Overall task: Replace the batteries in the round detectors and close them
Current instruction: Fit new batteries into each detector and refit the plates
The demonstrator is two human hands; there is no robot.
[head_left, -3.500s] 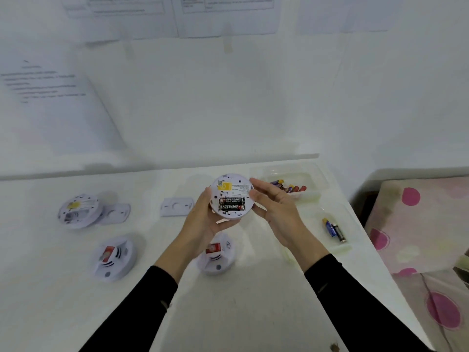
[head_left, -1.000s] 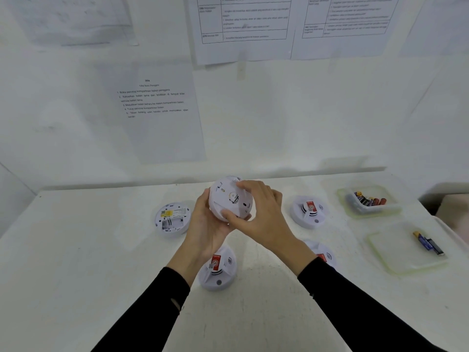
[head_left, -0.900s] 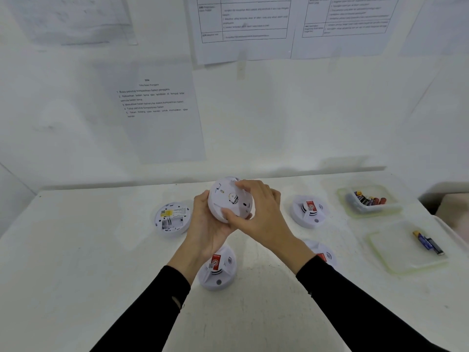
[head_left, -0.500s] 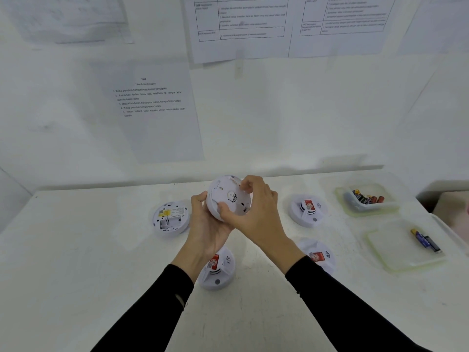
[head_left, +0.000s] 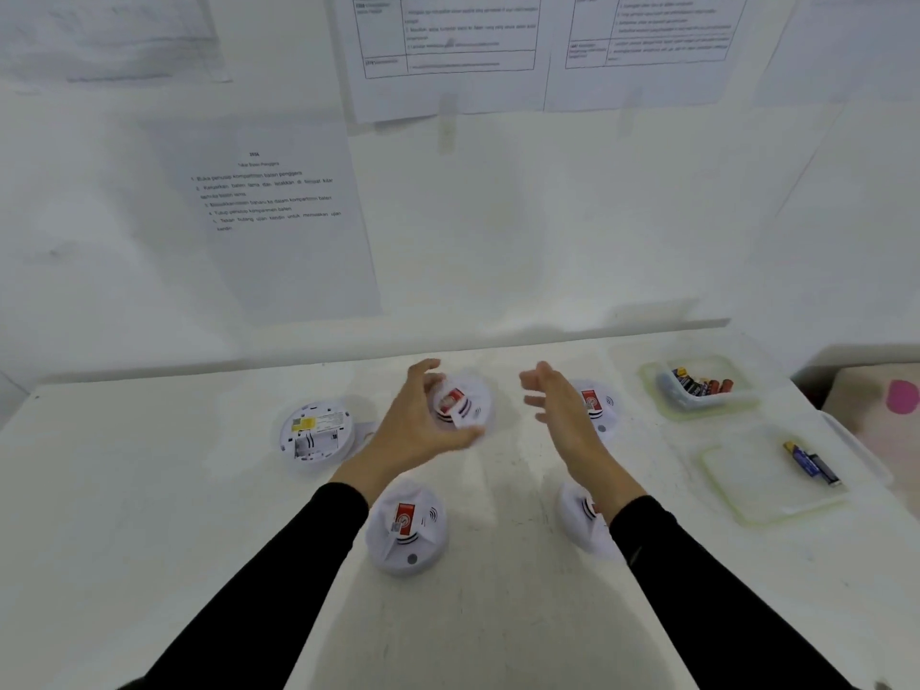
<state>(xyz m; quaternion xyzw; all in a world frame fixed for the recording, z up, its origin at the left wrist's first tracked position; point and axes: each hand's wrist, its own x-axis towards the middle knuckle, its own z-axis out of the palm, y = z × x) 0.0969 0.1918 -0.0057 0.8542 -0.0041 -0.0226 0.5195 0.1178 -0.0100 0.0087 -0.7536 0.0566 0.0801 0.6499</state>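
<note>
White detector (head_left: 463, 405) lies face-up on the desk (head_left: 149, 490). Just left of it we spread our left hand (head_left: 415, 430) loosely; right of it our right hand (head_left: 557, 410) is wide, holding nothing.

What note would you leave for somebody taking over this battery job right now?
Left hand open, spread around the far detector; contact too blurred to tell. Right hand open, holding nothing.
Done: that one and three more closed detectors lie face up.
Left: the open detector at the left lies back up, and its bay looks empty. Fill it and close it.
Batteries are in the tub; two more lie on the tray.
</note>
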